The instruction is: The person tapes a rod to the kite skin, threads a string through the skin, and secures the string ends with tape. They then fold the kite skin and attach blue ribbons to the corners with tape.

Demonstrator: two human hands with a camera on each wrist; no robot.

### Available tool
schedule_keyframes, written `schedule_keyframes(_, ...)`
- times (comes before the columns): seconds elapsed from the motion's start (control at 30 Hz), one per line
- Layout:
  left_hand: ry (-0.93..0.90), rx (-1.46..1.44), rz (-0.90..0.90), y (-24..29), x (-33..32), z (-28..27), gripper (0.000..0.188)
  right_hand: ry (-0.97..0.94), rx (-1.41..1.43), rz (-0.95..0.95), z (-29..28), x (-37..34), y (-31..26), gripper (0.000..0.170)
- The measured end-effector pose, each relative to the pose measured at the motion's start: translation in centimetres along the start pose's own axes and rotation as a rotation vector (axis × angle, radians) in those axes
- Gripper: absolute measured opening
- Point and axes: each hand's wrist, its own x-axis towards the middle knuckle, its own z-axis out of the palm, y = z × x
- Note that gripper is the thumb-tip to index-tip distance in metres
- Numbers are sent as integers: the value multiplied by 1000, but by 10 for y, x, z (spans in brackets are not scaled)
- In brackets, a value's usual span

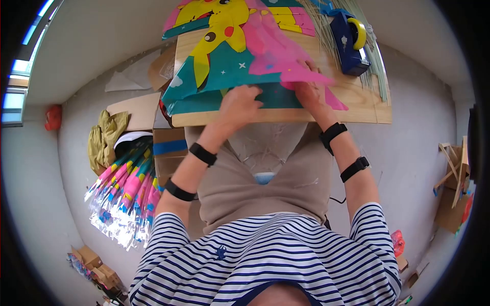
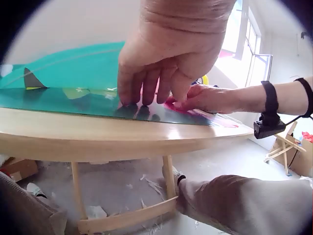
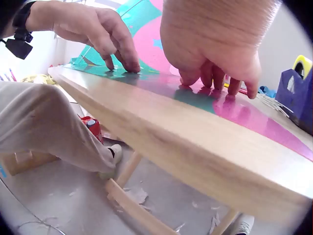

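A thin glossy printed sheet (image 1: 217, 69), teal and pink with a yellow cartoon figure, lies partly folded over on the wooden table. My left hand (image 1: 240, 104) is at its near teal edge; in the left wrist view the fingertips (image 2: 129, 98) point down onto the teal layer. To its right, my right hand (image 1: 311, 97) rests its fingertips (image 3: 234, 88) on the sheet where teal meets pink. A raised pink flap (image 1: 306, 76) partly covers that hand in the head view. Neither hand shows anything gripped between its fingers.
A blue tape dispenser (image 1: 349, 46) with a yellow roll stands at the table's back right, beside a bundle of thin pale rods (image 1: 377, 66). More printed sheets (image 1: 293, 20) lie at the far edge. Left on the floor are wrapped colourful bundles (image 1: 125, 188) and a cardboard box (image 1: 168, 148).
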Motion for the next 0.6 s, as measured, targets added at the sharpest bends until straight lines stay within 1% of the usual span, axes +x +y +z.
schedule_keyframes(0.07, 66, 59, 126, -26, 13, -20, 34, 0, 45, 22, -2, -1, -3, 45)
schedule_keyframes(0.13, 206, 24, 29, -43, 30, -61, 39, 12, 57, 5, 3, -4, -1, 43)
schedule_keyframes(0.2, 297, -65, -61, -78, 51, -87, 44, 12, 57, 8, 2, -4, -2, 43)
schedule_keyframes(0.3, 345, 4, -151, -109, 71, -105, 47, 11, 52, 3, 1, -5, -2, 43)
schedule_keyframes(0.33, 333, 33, -112, -134, 78, -96, 47, 8, 48, 2, 1, -6, -2, 44)
schedule_keyframes(0.4, 296, 42, -107, -166, 82, -69, 45, 9, 50, -3, -3, -8, -3, 44)
schedule_keyframes(0.43, 275, 46, -107, -169, 84, -64, 45, 7, 51, -6, -6, -7, -3, 45)
schedule_keyframes(0.47, 291, 87, -117, -172, 85, -58, 45, 6, 61, -8, -8, -7, -3, 45)
schedule_keyframes(0.53, 317, 167, -136, -161, 80, -49, 46, -3, 81, -6, -13, -10, -2, 46)
schedule_keyframes(0.6, 388, 232, -111, -147, 75, -48, 47, -11, 75, -17, -8, -13, 0, 48)
